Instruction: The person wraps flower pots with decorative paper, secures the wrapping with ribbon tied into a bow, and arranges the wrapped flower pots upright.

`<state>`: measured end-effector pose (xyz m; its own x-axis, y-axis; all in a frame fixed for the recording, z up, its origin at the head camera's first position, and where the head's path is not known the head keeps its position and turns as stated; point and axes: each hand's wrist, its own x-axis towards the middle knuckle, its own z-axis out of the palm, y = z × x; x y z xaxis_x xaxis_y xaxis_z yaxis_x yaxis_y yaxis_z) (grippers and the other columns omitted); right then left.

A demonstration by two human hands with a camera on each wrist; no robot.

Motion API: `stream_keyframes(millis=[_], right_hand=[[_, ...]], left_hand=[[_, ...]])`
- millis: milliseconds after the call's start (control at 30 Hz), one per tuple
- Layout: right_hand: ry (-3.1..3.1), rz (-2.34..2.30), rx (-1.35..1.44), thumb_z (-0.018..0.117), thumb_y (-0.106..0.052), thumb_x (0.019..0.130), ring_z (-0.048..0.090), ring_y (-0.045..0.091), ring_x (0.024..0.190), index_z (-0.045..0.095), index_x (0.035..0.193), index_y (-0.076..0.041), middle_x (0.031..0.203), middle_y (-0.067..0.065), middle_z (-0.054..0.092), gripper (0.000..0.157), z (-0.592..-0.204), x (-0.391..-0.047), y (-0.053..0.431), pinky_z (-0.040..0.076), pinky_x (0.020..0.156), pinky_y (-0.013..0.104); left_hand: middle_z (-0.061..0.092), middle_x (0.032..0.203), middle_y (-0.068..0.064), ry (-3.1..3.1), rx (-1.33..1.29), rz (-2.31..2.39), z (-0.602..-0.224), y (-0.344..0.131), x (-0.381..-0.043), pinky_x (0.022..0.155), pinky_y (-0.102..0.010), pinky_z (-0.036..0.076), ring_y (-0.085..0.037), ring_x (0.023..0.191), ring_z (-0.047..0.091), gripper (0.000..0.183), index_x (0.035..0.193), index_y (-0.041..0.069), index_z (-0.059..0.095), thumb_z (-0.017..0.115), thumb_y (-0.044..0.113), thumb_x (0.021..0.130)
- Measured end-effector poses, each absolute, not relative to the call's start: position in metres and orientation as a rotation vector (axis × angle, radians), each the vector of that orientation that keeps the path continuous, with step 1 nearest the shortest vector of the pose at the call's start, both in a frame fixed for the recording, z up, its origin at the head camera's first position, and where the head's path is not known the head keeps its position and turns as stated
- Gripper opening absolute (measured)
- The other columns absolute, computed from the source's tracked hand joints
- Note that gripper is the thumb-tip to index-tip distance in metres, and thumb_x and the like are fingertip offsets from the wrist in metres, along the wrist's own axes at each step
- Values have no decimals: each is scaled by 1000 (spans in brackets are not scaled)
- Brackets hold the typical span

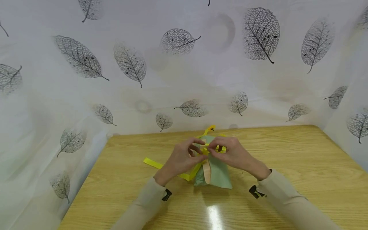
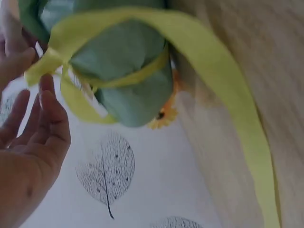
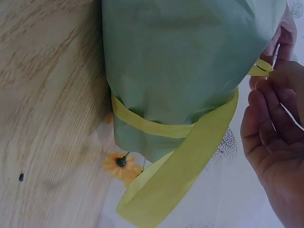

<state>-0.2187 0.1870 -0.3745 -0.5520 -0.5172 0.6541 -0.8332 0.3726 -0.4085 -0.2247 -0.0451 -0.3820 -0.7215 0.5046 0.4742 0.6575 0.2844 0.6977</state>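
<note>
A bundle in pale green wrapping paper (image 1: 219, 174) lies on the table, with yellow-orange flowers (image 3: 119, 161) showing at its far end. Yellow ribbon (image 2: 218, 76) runs around it, and one long tail trails off to the left. Over the top of the bundle, my left hand (image 1: 184, 156) pinches the ribbon at its gathered part between thumb and fingers. Close beside it, my right hand (image 1: 231, 152) pinches a small loop of the same ribbon, seen in the right wrist view. A tan strip (image 1: 207, 174) lies along the wrapping. Fingers partly hide the knot area.
The wooden table (image 1: 281, 153) extends on both sides of the bundle. Behind it hangs a white sheet (image 1: 184, 73) printed with dark leaf skeletons. A small dark speck (image 3: 21, 177) lies on the table near the bundle.
</note>
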Motion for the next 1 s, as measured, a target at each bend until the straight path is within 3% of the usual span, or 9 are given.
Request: stream_keyframes(millis=[133,233,400,600,833,1000], right_hand=[[-2250,1015,1101,76,6,84,63,3,70,76,94,-11,84,-2,75,20,-375,-217,191,55,57,26],[-2262,1019,1074,76,6,85,64,3,70,76,93,-11,83,-2,75,18,-375,-217,193,56,59,23],[-2279,1036,1034,75,6,86,65,5,70,76,93,-10,82,-3,74,17,-374,-216,194,56,61,20],[-2279,1034,978,74,4,88,64,6,69,75,92,-9,81,-2,74,14,-373,-215,192,55,60,21],[-2306,1051,905,73,3,89,63,3,69,74,92,-6,80,-2,74,10,-371,-216,192,56,58,23],[-2343,1108,871,70,-2,94,63,2,69,72,95,-4,80,-1,73,3,-371,-215,189,56,58,25]], left_hand=[[72,121,-8,-2465,-1007,-1318,-380,-53,-240,71,-25,53,-18,95,68,30,125,8,68,72,9,95],[71,122,-7,-2517,-1025,-1144,-381,-53,-253,79,-32,55,-22,101,67,30,128,10,69,69,13,99],[73,106,-1,-2504,-1142,-811,-385,-43,-262,89,-36,56,-23,101,66,18,113,14,77,72,21,97],[75,93,4,-2587,-1034,-779,-372,-56,-249,75,-25,56,-8,84,65,10,101,14,78,71,19,98],[77,87,2,-2803,-931,-1342,-348,-77,-231,65,-27,54,-11,72,65,16,101,14,80,70,26,98],[75,85,0,-2763,-982,-1329,-344,-77,-227,60,-25,52,-10,70,63,19,102,16,79,67,30,100]])
